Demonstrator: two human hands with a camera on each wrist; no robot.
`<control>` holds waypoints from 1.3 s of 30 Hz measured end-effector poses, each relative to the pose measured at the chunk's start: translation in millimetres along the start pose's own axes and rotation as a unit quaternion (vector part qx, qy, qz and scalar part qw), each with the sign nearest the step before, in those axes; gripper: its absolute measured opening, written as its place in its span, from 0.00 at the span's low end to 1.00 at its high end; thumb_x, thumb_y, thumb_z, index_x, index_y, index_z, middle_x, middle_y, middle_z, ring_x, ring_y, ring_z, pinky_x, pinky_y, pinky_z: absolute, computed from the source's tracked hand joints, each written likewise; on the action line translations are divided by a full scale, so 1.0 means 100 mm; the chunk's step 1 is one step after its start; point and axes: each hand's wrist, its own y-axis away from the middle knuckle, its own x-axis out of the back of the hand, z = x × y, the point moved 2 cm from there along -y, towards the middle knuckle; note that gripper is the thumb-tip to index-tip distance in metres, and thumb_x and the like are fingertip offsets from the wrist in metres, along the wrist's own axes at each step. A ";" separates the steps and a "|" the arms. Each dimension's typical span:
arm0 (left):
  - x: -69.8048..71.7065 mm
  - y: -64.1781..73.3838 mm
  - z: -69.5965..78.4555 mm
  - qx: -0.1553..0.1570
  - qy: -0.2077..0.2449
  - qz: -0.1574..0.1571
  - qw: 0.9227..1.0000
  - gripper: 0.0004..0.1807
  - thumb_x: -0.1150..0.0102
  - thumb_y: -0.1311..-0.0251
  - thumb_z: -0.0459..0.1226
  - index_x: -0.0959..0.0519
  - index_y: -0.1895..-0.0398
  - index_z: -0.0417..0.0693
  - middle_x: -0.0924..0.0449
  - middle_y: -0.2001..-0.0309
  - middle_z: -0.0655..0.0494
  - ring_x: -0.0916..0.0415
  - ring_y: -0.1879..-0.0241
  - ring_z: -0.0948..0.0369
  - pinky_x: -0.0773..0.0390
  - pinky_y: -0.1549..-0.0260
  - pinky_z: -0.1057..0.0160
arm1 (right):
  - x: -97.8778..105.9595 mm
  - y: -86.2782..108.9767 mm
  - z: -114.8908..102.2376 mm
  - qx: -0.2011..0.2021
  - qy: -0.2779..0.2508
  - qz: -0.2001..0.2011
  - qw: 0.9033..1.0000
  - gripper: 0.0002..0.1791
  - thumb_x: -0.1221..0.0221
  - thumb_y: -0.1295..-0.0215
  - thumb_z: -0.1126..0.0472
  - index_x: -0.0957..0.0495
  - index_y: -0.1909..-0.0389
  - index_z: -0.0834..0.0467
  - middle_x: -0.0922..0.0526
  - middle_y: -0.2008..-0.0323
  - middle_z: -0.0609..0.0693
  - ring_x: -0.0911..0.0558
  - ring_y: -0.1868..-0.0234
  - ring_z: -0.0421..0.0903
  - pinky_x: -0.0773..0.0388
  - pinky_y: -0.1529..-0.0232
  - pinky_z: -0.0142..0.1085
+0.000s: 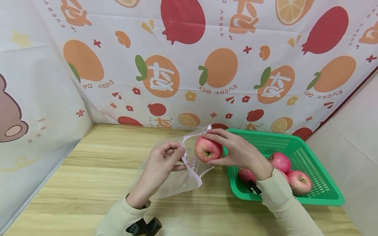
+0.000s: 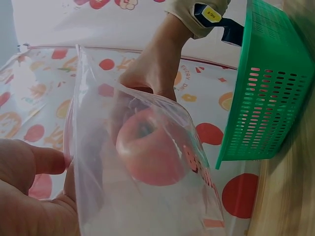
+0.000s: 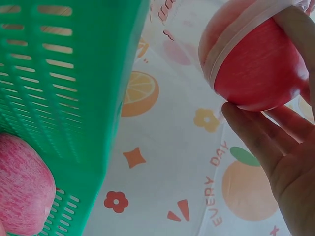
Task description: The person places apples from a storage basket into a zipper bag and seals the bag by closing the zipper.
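Observation:
My right hand (image 1: 236,149) grips a red apple (image 1: 207,149) between thumb and fingers at the mouth of a clear plastic bag (image 1: 180,186). In the right wrist view the bag's pale rim crosses the apple (image 3: 261,69), so part of it is inside. My left hand (image 1: 162,164) pinches the bag's edge on the other side and holds the mouth apart. Through the film in the left wrist view, the apple (image 2: 150,147) shows with its stem hollow toward the camera.
A green plastic basket (image 1: 322,164) with slotted walls stands on the right, under my right forearm. Several apples (image 1: 299,182) lie in it. The wooden table (image 1: 97,157) meets a fruit-print cloth (image 1: 189,95) at the back and pale cloth at the left.

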 end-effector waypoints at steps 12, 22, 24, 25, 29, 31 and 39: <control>0.02 0.01 0.02 0.010 -0.029 0.004 1.000 0.12 0.43 0.27 0.33 0.25 0.51 0.28 0.16 0.67 0.49 0.16 0.68 0.61 0.11 0.65 0.63 | 0.10 -0.03 -0.01 0.027 -0.018 0.062 0.998 0.39 0.22 0.48 0.50 0.24 0.35 0.56 0.21 0.39 0.52 0.18 0.43 0.47 0.13 0.48 0.42; 0.07 0.04 0.06 0.001 -0.010 0.008 1.000 0.13 0.43 0.26 0.35 0.26 0.52 0.29 0.15 0.66 0.47 0.14 0.68 0.59 0.11 0.62 0.61 | 0.19 0.07 0.12 -0.003 -0.004 0.067 0.998 0.40 0.22 0.48 0.52 0.24 0.34 0.53 0.21 0.38 0.50 0.18 0.43 0.45 0.14 0.47 0.40; 0.07 0.05 0.07 -0.001 -0.005 0.007 1.000 0.13 0.43 0.26 0.35 0.26 0.51 0.29 0.16 0.66 0.48 0.14 0.68 0.60 0.10 0.62 0.60 | 0.20 0.09 0.16 -0.006 -0.004 0.070 0.997 0.39 0.22 0.48 0.52 0.24 0.34 0.54 0.21 0.38 0.51 0.18 0.43 0.46 0.14 0.47 0.41; 0.07 0.05 0.07 -0.003 -0.003 0.008 1.000 0.13 0.43 0.26 0.35 0.26 0.51 0.29 0.16 0.66 0.48 0.14 0.68 0.60 0.10 0.62 0.60 | 0.21 0.10 0.18 -0.007 -0.005 0.073 0.997 0.39 0.22 0.48 0.52 0.24 0.34 0.54 0.21 0.39 0.52 0.18 0.44 0.47 0.14 0.47 0.42; 0.08 0.05 0.08 -0.012 0.002 0.010 1.000 0.13 0.43 0.26 0.34 0.26 0.51 0.28 0.16 0.65 0.49 0.13 0.66 0.61 0.10 0.62 0.59 | 0.21 0.15 0.29 -0.015 -0.016 0.081 0.996 0.36 0.25 0.43 0.49 0.24 0.35 0.57 0.21 0.39 0.53 0.16 0.48 0.48 0.13 0.50 0.44; 0.08 0.05 0.08 -0.016 0.001 0.009 1.000 0.13 0.43 0.26 0.34 0.26 0.51 0.28 0.16 0.66 0.50 0.14 0.66 0.61 0.10 0.62 0.59 | 0.22 0.18 0.35 -0.023 -0.025 0.084 0.996 0.36 0.27 0.42 0.47 0.24 0.35 0.57 0.21 0.39 0.53 0.16 0.50 0.48 0.12 0.52 0.44; 0.10 0.05 0.11 -0.022 -0.001 0.014 1.000 0.13 0.44 0.26 0.34 0.26 0.51 0.29 0.17 0.66 0.49 0.14 0.67 0.60 0.10 0.63 0.58 | 0.24 0.28 0.52 -0.063 -0.035 0.074 0.995 0.40 0.21 0.49 0.60 0.25 0.33 0.55 0.23 0.37 0.52 0.17 0.46 0.47 0.13 0.50 0.46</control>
